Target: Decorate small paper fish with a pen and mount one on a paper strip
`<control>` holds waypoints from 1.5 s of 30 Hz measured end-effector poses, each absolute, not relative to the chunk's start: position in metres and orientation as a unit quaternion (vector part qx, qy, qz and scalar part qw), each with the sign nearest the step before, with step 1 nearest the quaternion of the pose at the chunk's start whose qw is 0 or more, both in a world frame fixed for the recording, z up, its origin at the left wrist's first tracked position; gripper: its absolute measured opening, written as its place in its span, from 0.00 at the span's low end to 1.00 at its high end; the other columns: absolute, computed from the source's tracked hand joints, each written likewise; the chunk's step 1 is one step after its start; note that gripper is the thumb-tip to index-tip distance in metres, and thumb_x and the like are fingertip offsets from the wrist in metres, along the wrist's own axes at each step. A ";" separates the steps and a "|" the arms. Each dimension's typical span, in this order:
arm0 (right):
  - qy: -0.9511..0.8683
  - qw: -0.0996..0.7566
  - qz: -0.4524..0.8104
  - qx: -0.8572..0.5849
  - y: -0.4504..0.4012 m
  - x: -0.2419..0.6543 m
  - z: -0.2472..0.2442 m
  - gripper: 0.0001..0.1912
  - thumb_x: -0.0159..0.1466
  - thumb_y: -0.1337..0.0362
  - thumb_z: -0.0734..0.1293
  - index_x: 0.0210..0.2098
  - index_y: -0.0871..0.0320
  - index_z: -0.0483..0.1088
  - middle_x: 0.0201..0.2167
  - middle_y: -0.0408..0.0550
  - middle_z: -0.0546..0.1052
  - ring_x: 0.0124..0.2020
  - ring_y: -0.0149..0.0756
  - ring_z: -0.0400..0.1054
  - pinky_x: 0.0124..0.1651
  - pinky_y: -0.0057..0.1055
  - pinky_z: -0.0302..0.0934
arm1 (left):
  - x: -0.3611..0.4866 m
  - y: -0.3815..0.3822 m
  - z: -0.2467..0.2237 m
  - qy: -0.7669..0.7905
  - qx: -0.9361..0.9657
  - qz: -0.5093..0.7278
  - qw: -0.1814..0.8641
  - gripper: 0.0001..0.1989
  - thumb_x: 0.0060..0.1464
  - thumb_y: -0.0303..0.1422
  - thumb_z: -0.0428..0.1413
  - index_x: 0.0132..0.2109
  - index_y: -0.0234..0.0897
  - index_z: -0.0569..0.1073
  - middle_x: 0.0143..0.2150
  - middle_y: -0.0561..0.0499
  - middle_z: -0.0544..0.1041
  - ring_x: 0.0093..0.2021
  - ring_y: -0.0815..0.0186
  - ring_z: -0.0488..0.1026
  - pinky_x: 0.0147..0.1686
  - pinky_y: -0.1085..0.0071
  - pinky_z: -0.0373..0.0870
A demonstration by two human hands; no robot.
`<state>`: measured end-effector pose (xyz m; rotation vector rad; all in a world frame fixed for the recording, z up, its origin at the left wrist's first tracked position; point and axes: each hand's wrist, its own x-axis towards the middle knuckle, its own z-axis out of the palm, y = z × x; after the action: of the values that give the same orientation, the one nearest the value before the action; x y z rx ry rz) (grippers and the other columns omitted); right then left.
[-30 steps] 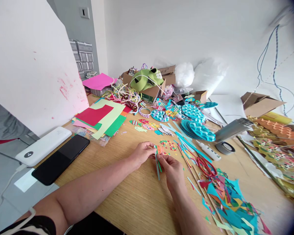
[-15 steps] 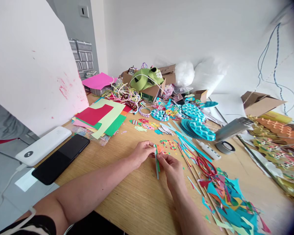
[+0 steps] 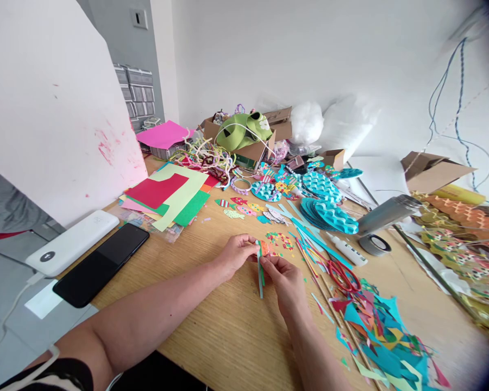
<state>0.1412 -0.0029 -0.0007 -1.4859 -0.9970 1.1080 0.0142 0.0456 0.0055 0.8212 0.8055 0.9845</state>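
Near the middle of the wooden table, my left hand (image 3: 239,254) pinches the top of narrow paper strips (image 3: 261,279), pale blue-green and green, which hang down between my hands. My right hand (image 3: 283,274) closes its thumb and fingers on the same strips from the right. A small orange paper piece (image 3: 265,248) shows between the fingertips, partly hidden by them. Just beyond lie tiny colored paper dots (image 3: 283,240). Paper fish (image 3: 244,210) lie further back, and red-handled scissors (image 3: 344,276) rest to the right.
A black phone (image 3: 101,264) and white power bank (image 3: 71,243) lie at left, below colored sheets (image 3: 158,191). On the right are a glue bottle (image 3: 348,250), metal flask (image 3: 389,213), tape roll (image 3: 375,244), wooden sticks (image 3: 358,347) and paper scraps (image 3: 391,336). Blue wavy discs (image 3: 330,215) stand behind.
The lower ends of the strips have shifted slightly to the left. Both hands keep nearly the same place and grip.
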 end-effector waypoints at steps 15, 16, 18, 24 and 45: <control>-0.429 0.487 0.443 -0.619 -0.004 0.142 0.001 0.25 0.45 0.45 0.75 0.24 0.63 0.77 0.15 0.42 0.68 0.19 0.27 0.51 0.23 0.27 0.42 | 0.012 0.046 0.004 0.352 0.384 0.431 0.737 0.15 0.35 0.40 0.66 0.27 0.32 0.74 0.27 0.50 0.77 0.29 0.65 0.73 0.36 0.67 0.70; -0.429 0.486 0.442 -0.620 -0.004 0.142 0.002 0.25 0.44 0.45 0.75 0.24 0.63 0.77 0.15 0.42 0.68 0.19 0.27 0.51 0.23 0.27 0.42 | 0.012 0.047 0.003 0.353 0.385 0.429 0.737 0.16 0.34 0.39 0.67 0.27 0.32 0.74 0.27 0.49 0.77 0.29 0.65 0.73 0.37 0.67 0.70; -0.431 0.484 0.438 -0.623 -0.003 0.141 0.002 0.24 0.44 0.45 0.75 0.23 0.63 0.77 0.15 0.42 0.68 0.19 0.27 0.51 0.23 0.27 0.42 | 0.012 0.047 0.001 0.357 0.388 0.426 0.735 0.15 0.33 0.38 0.67 0.26 0.32 0.74 0.27 0.49 0.77 0.29 0.66 0.72 0.38 0.66 0.70; -0.443 0.485 0.419 -0.627 -0.003 0.142 0.001 0.23 0.45 0.46 0.75 0.22 0.62 0.76 0.16 0.43 0.69 0.19 0.28 0.54 0.22 0.28 0.44 | 0.012 0.048 0.001 0.364 0.392 0.423 0.731 0.11 0.35 0.36 0.65 0.24 0.33 0.74 0.26 0.50 0.77 0.29 0.65 0.72 0.38 0.66 0.71; -0.443 0.475 0.417 -0.636 -0.004 0.141 0.005 0.20 0.46 0.48 0.73 0.21 0.60 0.75 0.16 0.43 0.69 0.19 0.29 0.54 0.22 0.28 0.44 | 0.011 0.050 0.000 0.386 0.398 0.415 0.721 0.08 0.36 0.34 0.63 0.22 0.34 0.75 0.23 0.52 0.75 0.28 0.66 0.72 0.37 0.67 0.71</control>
<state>0.1412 -0.0039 0.0045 -1.5543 -1.0830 1.0201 0.0114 0.0501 0.0000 0.8797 0.8524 0.9173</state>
